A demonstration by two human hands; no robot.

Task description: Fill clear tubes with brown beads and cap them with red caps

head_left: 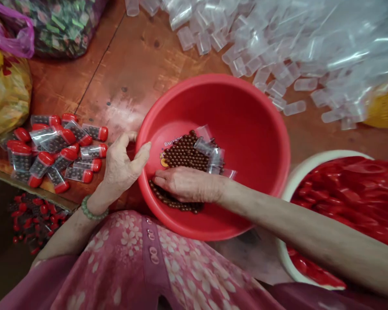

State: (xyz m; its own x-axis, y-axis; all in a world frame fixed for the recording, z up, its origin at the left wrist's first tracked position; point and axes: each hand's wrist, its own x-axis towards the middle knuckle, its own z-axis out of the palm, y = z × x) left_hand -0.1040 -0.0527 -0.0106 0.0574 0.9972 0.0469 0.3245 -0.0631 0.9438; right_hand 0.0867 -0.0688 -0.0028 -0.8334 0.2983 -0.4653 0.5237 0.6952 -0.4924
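Observation:
A large red basin (pixel 255 112) holds many small brown beads (pixel 187 151) and several clear plastic tubes (pixel 216 160) lying on them. My left hand (pixel 124 161) grips the basin's left rim, thumb inside and fingers outside. Inside the basin, my right hand (pixel 184 183) rests palm down on the beads, its fingers bent together at their left side; what lies under the fingers is hidden. To the left of my left hand is a pile of filled clear tubes with red caps (pixel 56 140).
Loose clear tubes (pixel 210 26) cover the back right. A white-rimmed tub (pixel 289 189) of red caps (pixel 349 193) stands at the right. Filled bags (pixel 8 94) sit at the back left. More capped tubes (pixel 35 219) lie below the wooden table's (pixel 123 73) left edge.

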